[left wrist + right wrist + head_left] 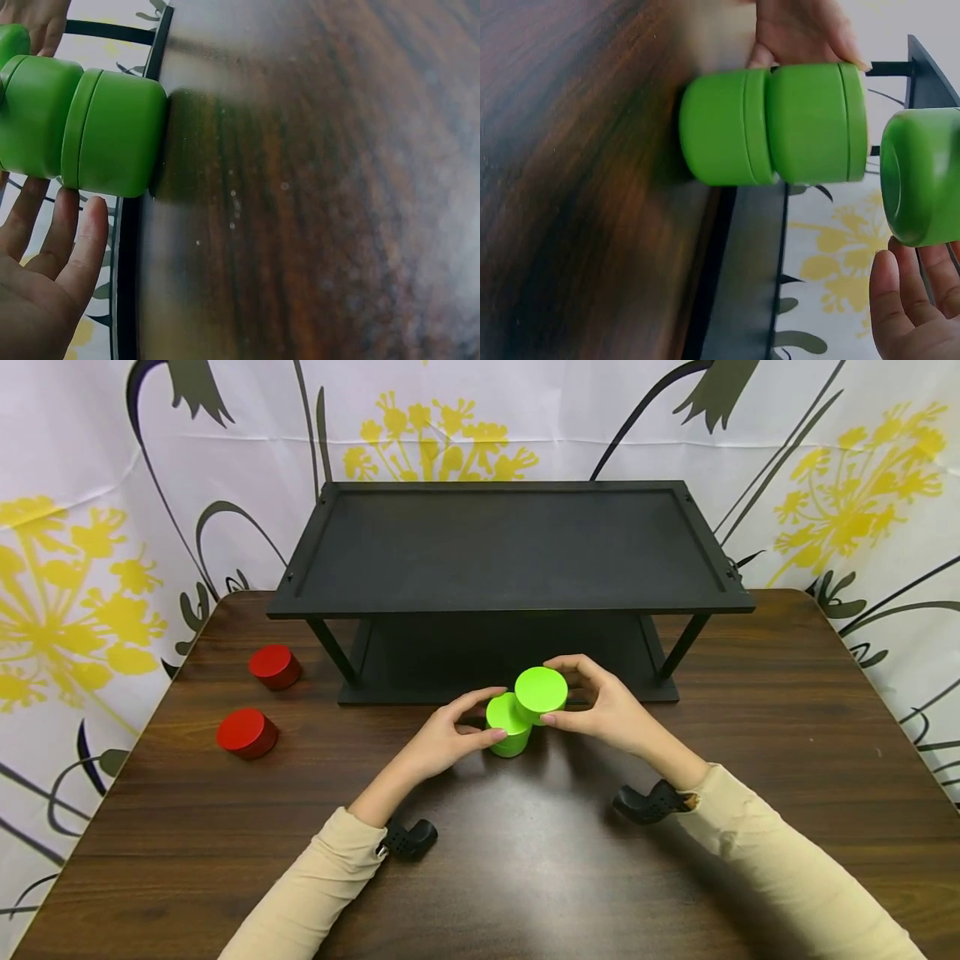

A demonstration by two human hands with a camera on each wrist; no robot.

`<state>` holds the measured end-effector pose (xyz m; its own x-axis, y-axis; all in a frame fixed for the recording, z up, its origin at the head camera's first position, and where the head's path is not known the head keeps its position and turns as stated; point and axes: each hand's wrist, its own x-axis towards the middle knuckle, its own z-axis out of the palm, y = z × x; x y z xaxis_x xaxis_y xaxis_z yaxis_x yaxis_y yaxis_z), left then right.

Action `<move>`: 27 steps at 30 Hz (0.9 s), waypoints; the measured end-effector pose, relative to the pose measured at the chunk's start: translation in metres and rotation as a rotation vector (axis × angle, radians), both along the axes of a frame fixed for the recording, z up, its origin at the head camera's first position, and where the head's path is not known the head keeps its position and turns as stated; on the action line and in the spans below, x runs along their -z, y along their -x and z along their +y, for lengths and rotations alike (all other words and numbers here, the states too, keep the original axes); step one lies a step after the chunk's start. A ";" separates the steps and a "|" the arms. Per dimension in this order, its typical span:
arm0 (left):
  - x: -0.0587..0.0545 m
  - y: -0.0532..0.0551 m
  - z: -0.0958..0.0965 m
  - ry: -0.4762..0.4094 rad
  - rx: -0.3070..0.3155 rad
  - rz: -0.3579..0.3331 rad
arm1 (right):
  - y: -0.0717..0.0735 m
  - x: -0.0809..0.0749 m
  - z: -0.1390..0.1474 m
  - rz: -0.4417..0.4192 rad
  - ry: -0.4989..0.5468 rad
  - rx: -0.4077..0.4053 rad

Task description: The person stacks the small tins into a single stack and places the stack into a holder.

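Note:
Two small green lidded tins stand stacked upright in front of the black rack: the lower tin [716,127] rests on the table and the upper tin [810,124] sits on it. My left hand [446,739] holds the stack near its top, thumb on the near side and fingers on the far side. A third green tin [541,691] is gripped by my right hand [609,714], raised beside the stack at its upper right. In the right wrist view this tin's bare underside faces the stack, with a gap between them.
A black two-tier rack [510,547] stands at the back of the dark wooden table [480,893]. On the left are two red tins, a farther one [275,667] and a nearer one [247,732]. A flower-patterned cloth [75,435] hangs behind.

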<state>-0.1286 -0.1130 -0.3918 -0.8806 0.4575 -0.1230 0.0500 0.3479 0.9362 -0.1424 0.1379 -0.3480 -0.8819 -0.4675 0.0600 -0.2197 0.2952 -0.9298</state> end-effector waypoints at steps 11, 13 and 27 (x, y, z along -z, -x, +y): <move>-0.001 0.001 0.000 -0.001 -0.009 -0.027 | -0.001 0.005 -0.014 -0.022 0.004 -0.042; -0.001 0.001 0.000 0.005 -0.013 -0.031 | -0.001 0.006 -0.016 -0.023 0.006 -0.045; -0.002 0.000 0.000 0.007 -0.010 0.006 | 0.000 0.011 -0.023 -0.015 0.036 -0.062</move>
<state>-0.1287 -0.1134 -0.3895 -0.8861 0.4475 -0.1209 0.0519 0.3549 0.9334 -0.1425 0.1149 -0.3587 -0.8524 -0.5189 0.0643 -0.2222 0.2482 -0.9429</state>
